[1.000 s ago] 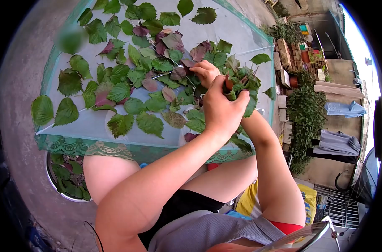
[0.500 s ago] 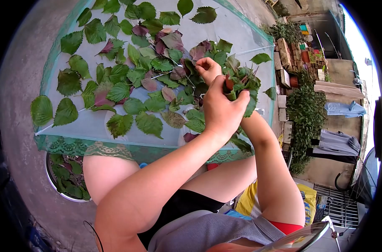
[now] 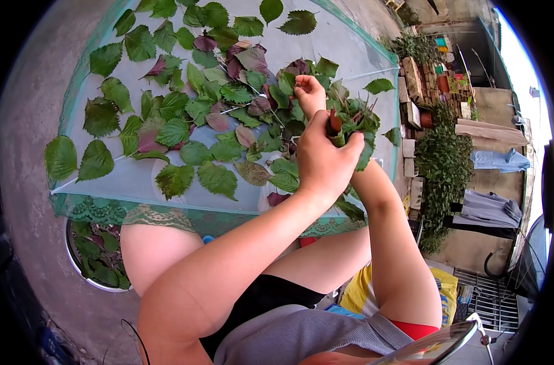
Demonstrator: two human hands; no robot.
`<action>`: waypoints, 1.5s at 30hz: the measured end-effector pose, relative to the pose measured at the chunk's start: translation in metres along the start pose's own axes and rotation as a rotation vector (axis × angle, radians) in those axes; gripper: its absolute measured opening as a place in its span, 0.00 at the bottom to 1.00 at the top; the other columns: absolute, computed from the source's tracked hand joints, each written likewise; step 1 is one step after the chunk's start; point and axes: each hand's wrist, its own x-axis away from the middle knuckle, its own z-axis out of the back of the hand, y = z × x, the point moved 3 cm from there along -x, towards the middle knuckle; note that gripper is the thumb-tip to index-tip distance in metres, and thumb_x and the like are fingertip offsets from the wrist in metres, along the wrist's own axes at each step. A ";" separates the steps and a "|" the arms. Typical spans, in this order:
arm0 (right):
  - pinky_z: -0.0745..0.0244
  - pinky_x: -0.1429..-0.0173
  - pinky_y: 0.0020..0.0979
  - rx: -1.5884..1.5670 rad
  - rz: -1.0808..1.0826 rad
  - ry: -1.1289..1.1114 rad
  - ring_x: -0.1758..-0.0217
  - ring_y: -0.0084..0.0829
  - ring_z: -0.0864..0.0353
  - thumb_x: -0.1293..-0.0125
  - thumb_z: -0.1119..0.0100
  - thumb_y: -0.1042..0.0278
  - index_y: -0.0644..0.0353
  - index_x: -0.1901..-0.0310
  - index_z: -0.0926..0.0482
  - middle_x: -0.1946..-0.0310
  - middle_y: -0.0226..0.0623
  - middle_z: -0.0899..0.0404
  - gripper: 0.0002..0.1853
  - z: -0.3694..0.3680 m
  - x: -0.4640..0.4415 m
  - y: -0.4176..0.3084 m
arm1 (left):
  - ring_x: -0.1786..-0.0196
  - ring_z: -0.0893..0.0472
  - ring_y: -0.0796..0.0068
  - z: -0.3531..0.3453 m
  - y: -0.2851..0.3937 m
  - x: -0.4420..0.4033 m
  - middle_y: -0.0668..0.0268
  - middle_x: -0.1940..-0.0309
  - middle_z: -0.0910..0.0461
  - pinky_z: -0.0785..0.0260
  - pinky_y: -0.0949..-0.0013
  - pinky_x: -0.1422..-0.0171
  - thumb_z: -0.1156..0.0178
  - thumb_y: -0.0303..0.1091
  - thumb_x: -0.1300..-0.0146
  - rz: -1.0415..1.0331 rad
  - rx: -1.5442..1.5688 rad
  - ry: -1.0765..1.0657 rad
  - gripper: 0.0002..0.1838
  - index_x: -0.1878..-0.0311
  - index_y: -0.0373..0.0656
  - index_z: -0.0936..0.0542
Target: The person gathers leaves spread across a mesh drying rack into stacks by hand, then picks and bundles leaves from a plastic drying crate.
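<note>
1. In the head view, we see the left hand (image 3: 325, 155) closed around a thick bundle of perilla leaves (image 3: 357, 121). The thumb presses on the near side, and stems and leaf tips come out beyond the fist, toward the right of the view.
2. We see the right hand (image 3: 311, 96) just beyond the left one, its wrist partly hidden behind it. Its fingers are bent toward the thumb, beside a green leaf (image 3: 286, 83); they seem to touch this leaf, but we cannot tell if they grip it.
3. Below the hands we find a pale mesh cover (image 3: 131, 182) with a green lace edge (image 3: 94, 208), which lies partly over the thighs. On it many loose perilla leaves (image 3: 173, 131), green and purple, are spread; they overlap in the middle and lie more apart near the borders. Thin white rods show between them.
4. On the ground, at the left of the thighs, we notice a round basin (image 3: 85, 278) with more green leaves inside.
5. At the right side we see a leafy climbing plant (image 3: 438, 170), a light blue garment (image 3: 499, 160) and a grey garment (image 3: 490, 208) hanging, and a yellow bag (image 3: 448, 292) lower down.
</note>
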 end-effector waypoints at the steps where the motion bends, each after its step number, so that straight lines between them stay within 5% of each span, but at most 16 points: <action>1: 0.17 0.57 0.30 0.030 -0.006 0.007 0.59 0.24 0.22 0.39 0.46 0.87 0.65 0.53 0.25 0.60 0.33 0.22 0.13 -0.001 -0.001 -0.003 | 0.71 0.23 0.61 0.000 0.000 0.000 0.59 0.76 0.24 0.30 0.61 0.63 0.34 0.32 0.51 0.010 -0.010 -0.003 0.13 0.69 0.38 0.28; 9: 0.23 0.52 0.31 0.380 0.160 0.018 0.57 0.27 0.21 0.40 0.43 0.82 0.61 0.53 0.22 0.58 0.34 0.21 0.13 -0.006 -0.024 -0.013 | 0.70 0.24 0.62 0.000 0.000 0.000 0.60 0.74 0.26 0.31 0.62 0.62 0.34 0.32 0.51 0.008 -0.002 -0.009 0.13 0.69 0.38 0.29; 11: 0.25 0.51 0.34 0.835 0.584 0.161 0.55 0.36 0.22 0.43 0.39 0.77 0.58 0.56 0.21 0.59 0.38 0.22 0.12 -0.013 -0.024 -0.028 | 0.71 0.25 0.62 -0.001 0.000 0.000 0.60 0.75 0.27 0.32 0.63 0.63 0.34 0.32 0.51 -0.004 -0.004 -0.005 0.13 0.69 0.38 0.29; 18: 0.27 0.51 0.38 0.779 0.750 -0.022 0.55 0.43 0.24 0.45 0.34 0.69 0.55 0.58 0.20 0.62 0.40 0.23 0.12 -0.076 -0.007 -0.064 | 0.75 0.32 0.65 -0.001 0.010 -0.004 0.63 0.78 0.32 0.35 0.65 0.67 0.34 0.31 0.51 -0.147 0.029 0.024 0.14 0.70 0.39 0.32; 23: 0.32 0.43 0.42 0.832 0.839 -0.018 0.43 0.44 0.29 0.41 0.37 0.57 0.54 0.67 0.14 0.46 0.39 0.25 0.11 -0.102 -0.015 -0.059 | 0.75 0.31 0.66 0.001 0.008 -0.004 0.64 0.78 0.32 0.35 0.64 0.68 0.34 0.31 0.51 -0.126 0.035 0.025 0.14 0.70 0.39 0.32; 28: 0.37 0.36 0.48 0.992 0.829 -0.218 0.34 0.47 0.36 0.36 0.45 0.51 0.47 0.54 0.14 0.36 0.43 0.33 0.16 -0.111 -0.006 -0.056 | 0.74 0.29 0.68 0.002 0.010 -0.006 0.64 0.77 0.29 0.32 0.66 0.65 0.34 0.31 0.51 -0.135 0.035 0.052 0.13 0.68 0.39 0.30; 31: 0.42 0.32 0.49 1.182 0.770 -0.184 0.32 0.50 0.40 0.33 0.50 0.48 0.46 0.40 0.24 0.31 0.48 0.40 0.23 -0.110 0.000 -0.047 | 0.75 0.28 0.67 0.001 0.010 -0.005 0.64 0.78 0.28 0.32 0.65 0.65 0.34 0.32 0.50 -0.107 0.053 0.045 0.14 0.68 0.39 0.30; 35: 0.41 0.31 0.46 1.043 0.794 -0.158 0.32 0.50 0.38 0.32 0.50 0.51 0.54 0.41 0.24 0.34 0.50 0.36 0.23 -0.104 0.002 -0.046 | 0.75 0.27 0.66 0.001 0.009 -0.004 0.64 0.78 0.28 0.32 0.64 0.66 0.34 0.32 0.50 -0.068 0.065 0.031 0.14 0.68 0.40 0.30; 37: 0.36 0.33 0.40 0.690 0.690 -0.166 0.36 0.49 0.32 0.32 0.48 0.57 0.61 0.42 0.26 0.38 0.49 0.31 0.22 -0.093 0.002 -0.053 | 0.75 0.27 0.65 0.001 0.010 -0.004 0.64 0.78 0.28 0.32 0.64 0.66 0.34 0.33 0.50 -0.072 0.055 0.027 0.14 0.69 0.40 0.30; 42: 0.28 0.44 0.32 0.484 0.438 -0.109 0.49 0.40 0.23 0.36 0.44 0.71 0.61 0.40 0.27 0.42 0.43 0.27 0.22 -0.060 -0.017 -0.047 | 0.74 0.27 0.65 0.000 0.004 -0.004 0.62 0.77 0.28 0.32 0.63 0.65 0.34 0.32 0.51 -0.066 0.063 0.020 0.14 0.70 0.39 0.31; 45: 0.31 0.41 0.32 0.531 0.375 -0.140 0.45 0.39 0.27 0.37 0.42 0.69 0.57 0.38 0.27 0.39 0.42 0.29 0.23 -0.042 -0.033 -0.032 | 0.73 0.27 0.65 -0.001 0.003 -0.003 0.61 0.75 0.29 0.33 0.63 0.65 0.34 0.31 0.51 -0.064 0.085 0.019 0.14 0.71 0.39 0.31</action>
